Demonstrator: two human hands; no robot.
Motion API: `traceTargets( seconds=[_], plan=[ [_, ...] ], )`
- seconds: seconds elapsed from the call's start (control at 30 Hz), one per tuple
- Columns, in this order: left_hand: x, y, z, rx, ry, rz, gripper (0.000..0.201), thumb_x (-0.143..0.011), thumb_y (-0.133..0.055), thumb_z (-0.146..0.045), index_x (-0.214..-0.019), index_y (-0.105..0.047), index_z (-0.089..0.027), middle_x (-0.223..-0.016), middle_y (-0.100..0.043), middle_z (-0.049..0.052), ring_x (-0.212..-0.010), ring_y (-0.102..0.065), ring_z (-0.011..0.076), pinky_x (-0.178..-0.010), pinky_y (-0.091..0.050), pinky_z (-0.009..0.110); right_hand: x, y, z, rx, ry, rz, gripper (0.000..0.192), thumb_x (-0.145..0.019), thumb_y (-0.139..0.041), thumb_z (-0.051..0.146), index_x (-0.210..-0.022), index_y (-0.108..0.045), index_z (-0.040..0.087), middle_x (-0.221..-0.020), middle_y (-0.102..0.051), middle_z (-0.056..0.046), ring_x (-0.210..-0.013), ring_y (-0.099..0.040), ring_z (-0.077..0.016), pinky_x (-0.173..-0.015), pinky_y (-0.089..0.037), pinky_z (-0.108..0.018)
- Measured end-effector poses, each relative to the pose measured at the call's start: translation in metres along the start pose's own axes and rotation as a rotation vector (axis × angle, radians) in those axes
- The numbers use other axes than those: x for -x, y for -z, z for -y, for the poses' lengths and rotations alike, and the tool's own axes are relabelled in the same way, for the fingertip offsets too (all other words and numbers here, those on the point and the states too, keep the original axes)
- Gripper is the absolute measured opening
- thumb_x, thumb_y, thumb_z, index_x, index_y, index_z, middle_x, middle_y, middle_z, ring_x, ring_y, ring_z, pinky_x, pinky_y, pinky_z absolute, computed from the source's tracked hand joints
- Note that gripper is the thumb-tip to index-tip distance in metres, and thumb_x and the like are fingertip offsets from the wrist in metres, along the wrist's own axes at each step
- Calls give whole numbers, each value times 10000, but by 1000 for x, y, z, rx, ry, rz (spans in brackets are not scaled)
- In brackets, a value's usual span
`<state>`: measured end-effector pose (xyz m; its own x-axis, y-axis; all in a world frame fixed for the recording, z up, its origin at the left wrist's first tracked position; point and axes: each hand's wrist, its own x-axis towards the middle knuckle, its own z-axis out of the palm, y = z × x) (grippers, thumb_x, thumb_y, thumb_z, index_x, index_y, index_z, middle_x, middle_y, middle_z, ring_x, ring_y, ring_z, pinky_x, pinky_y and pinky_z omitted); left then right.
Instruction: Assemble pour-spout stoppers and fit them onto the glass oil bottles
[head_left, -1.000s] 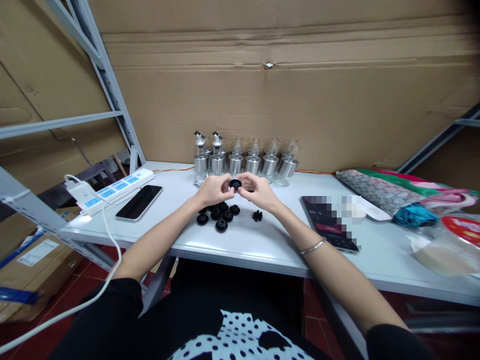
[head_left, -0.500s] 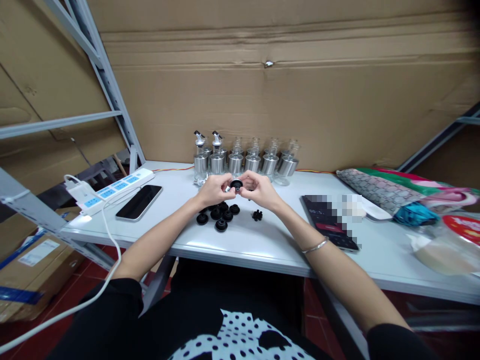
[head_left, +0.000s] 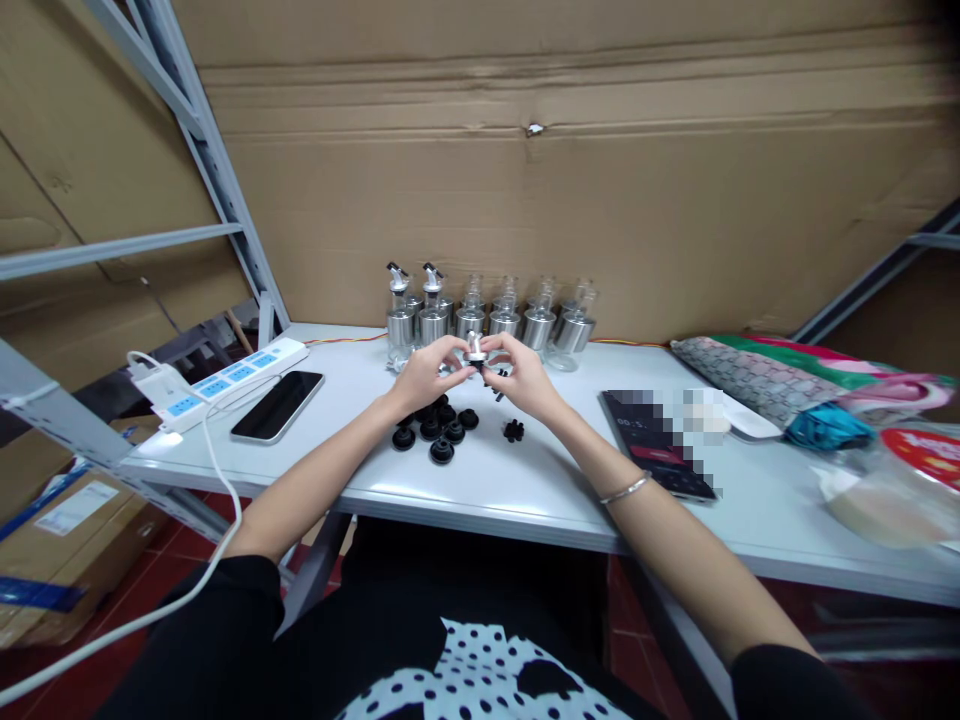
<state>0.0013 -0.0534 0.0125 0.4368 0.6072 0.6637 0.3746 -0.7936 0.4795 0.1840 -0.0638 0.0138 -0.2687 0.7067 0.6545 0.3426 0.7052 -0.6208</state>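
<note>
Both hands [head_left: 474,372] pinch small pourer cap [head_left: 472,350]; details unclear.

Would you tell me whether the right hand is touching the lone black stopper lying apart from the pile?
Apart. The head view shows bare white table between the right hand and the lone black stopper.

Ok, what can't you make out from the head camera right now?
- Small spout part between left hand and right hand: fingers cover most of it; too small to detail.
- Dark tablet: its upper part is pixelated.
- Black stoppers: the left hand hides the far ones, so no count.
- Red-lidded tub: blurred, cut by the right edge.
</note>
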Motion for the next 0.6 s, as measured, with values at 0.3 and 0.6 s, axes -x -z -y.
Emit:
traceTargets(
  seconds=[0.3,0.6],
  plan=[
    [-1,-7,2,77,-142,60,191,-854,-499,-231,-1030,-560,-189,-1036,-582,68,-958,-574,142,-784,-499,251,-3,9,-4,130,41,91,199,-775,-501,195,-902,-653,206,-928,-688,-52,-844,-624,-183,-785,-492,-330],
    [-4,-4,-4,171,17,-68,92,-772,-543,-217,-851,-551,-171,-937,-591,46,-892,-564,144,-735,-458,242,-7,30,-24,602,-369,75,169,-755,-561,194,-843,-704,171,-822,-714,-67,-799,-645,-213,-736,-463,-312]
  ],
)
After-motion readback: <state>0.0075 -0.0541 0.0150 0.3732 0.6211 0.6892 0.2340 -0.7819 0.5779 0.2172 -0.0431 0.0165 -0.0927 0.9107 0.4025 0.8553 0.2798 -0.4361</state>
